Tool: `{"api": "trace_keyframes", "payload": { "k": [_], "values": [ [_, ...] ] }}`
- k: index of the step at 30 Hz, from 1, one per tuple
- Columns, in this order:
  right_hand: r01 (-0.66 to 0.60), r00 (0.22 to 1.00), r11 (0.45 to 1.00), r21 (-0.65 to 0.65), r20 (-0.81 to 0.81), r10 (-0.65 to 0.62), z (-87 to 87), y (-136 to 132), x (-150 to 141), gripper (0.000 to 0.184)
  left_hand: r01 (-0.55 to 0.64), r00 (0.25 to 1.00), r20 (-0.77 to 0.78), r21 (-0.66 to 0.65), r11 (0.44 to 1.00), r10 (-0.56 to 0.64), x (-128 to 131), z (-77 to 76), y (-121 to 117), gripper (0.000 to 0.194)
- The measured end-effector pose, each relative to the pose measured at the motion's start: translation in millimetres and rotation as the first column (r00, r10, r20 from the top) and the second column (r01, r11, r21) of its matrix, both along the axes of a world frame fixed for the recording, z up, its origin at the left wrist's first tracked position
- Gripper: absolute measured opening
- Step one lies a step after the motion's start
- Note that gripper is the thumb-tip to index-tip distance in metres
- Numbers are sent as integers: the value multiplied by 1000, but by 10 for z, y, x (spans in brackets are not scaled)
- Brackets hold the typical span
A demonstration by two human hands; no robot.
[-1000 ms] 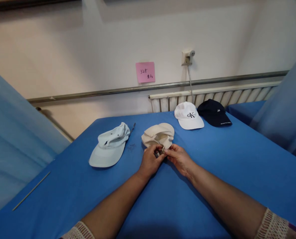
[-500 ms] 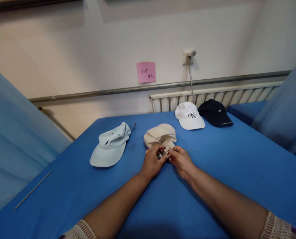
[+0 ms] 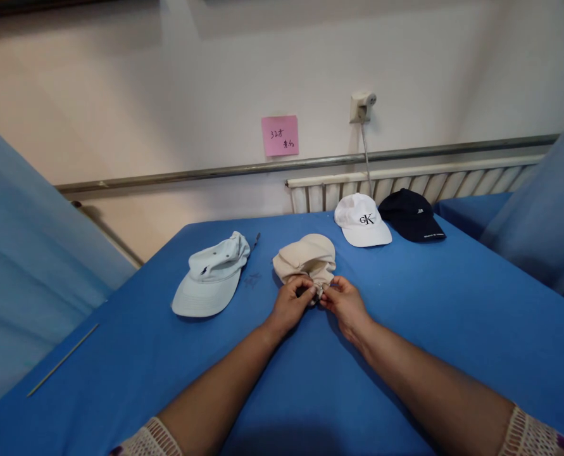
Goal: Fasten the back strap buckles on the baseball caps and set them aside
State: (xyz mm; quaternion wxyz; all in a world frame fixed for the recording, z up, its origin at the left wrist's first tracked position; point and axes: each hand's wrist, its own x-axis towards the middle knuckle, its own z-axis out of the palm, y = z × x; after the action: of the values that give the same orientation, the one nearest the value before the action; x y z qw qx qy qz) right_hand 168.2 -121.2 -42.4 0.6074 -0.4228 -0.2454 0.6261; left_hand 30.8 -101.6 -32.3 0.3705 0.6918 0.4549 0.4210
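Observation:
A beige cap (image 3: 305,253) lies on the blue-covered table (image 3: 310,380), its back strap side turned towards me. My left hand (image 3: 294,302) pinches the strap area at the cap's near edge, with the thumb pointing right. Close beside it, my right hand (image 3: 345,304) grips the same strap end between thumb and fingers. A small shiny bit, perhaps a buckle, shows between the fingertips; most of the strap is hidden by my fingers.
To the left lies a light blue cap (image 3: 210,275) with its strap end sticking out. A white cap (image 3: 362,220) and a dark navy cap (image 3: 412,215) sit at the back right. A thin stick (image 3: 63,360) lies near the left edge. Behind is a radiator (image 3: 405,180).
Both hands stay at the strap of the beige cap. The fingers have shifted slightly, and the strap piece that stood up between them is now lower and more covered.

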Motion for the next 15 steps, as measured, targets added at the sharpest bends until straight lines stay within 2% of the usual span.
{"api": "trace_keyframes", "payload": {
  "k": [8, 15],
  "values": [
    [40, 998, 999, 13, 53, -41, 3, 13, -23, 34, -6, 997, 74, -106, 994, 14, 11, 13, 28, 20],
    [-67, 988, 996, 56, 143, 58, 66, -30, -8, 35, 13, 982, 187, -207, 978, 26, 9, 49, 9, 21]
  ]
}}
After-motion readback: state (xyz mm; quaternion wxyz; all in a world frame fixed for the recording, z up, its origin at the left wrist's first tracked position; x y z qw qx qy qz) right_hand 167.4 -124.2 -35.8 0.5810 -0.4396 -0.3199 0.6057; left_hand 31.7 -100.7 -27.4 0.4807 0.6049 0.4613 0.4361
